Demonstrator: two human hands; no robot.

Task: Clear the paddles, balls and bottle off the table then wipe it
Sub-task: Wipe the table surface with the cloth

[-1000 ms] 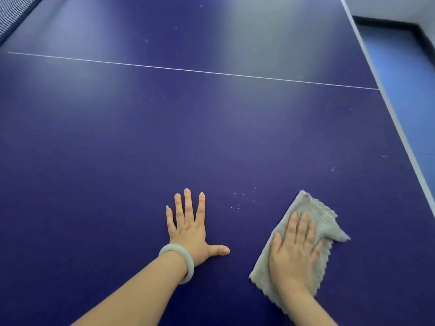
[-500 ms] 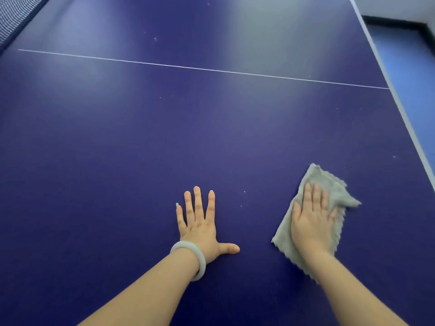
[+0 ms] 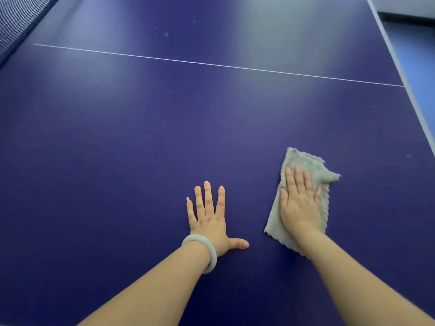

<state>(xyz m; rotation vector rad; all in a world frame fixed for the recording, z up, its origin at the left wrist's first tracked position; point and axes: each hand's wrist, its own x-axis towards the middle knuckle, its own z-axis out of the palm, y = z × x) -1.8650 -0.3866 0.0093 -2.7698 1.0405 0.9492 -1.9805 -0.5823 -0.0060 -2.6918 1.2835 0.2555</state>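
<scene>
Here the right hand (image 3: 300, 203) presses flat, fingers straight, on the grey cloth (image 3: 303, 165), left hand (image 3: 209, 217) splayed on the table (image 3: 141, 137); loose cloth corner may bunch, leaving specks.

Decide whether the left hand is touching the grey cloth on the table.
Apart. The head view shows bare table between the left hand and the cloth; only the right hand presses flat on the cloth.

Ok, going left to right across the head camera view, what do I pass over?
Net → left hand flat on the table → grey cloth pressed under the right hand → white side edge → blue floor.
</scene>
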